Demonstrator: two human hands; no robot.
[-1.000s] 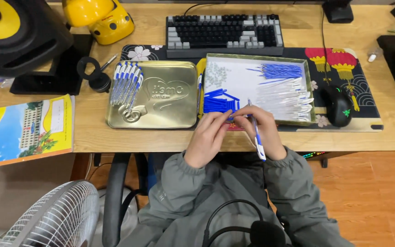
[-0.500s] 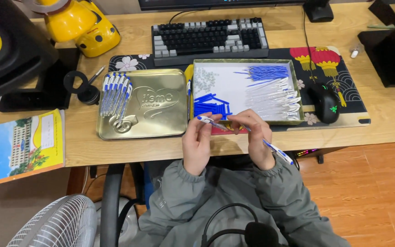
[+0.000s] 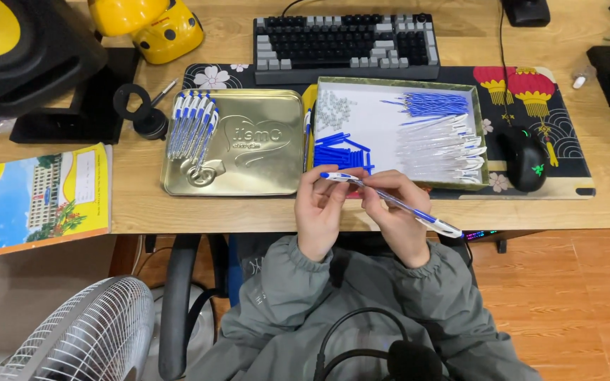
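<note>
- Nearest, the left hand [image 3: 323, 212] has its grip closed on the blue-capped end of a pen [image 3: 390, 201], which lies slanted above the worktop [image 3: 135, 204] edge, tip towards four o'clock.
- The right hand [image 3: 397, 215] closes its grip on the clear barrel of the pen, just beside the left.
- To join the parts well, I judge both hands should keep them in one straight line and push gently, without bending.
- At twelve o'clock, the open tray [image 3: 397, 127] holds blue caps, clear barrels and blue refills.
- At ten o'clock, finished pens [image 3: 192, 123] lie on a gold tin lid [image 3: 248, 144].
- Farthest, a keyboard [image 3: 347, 39].
</note>
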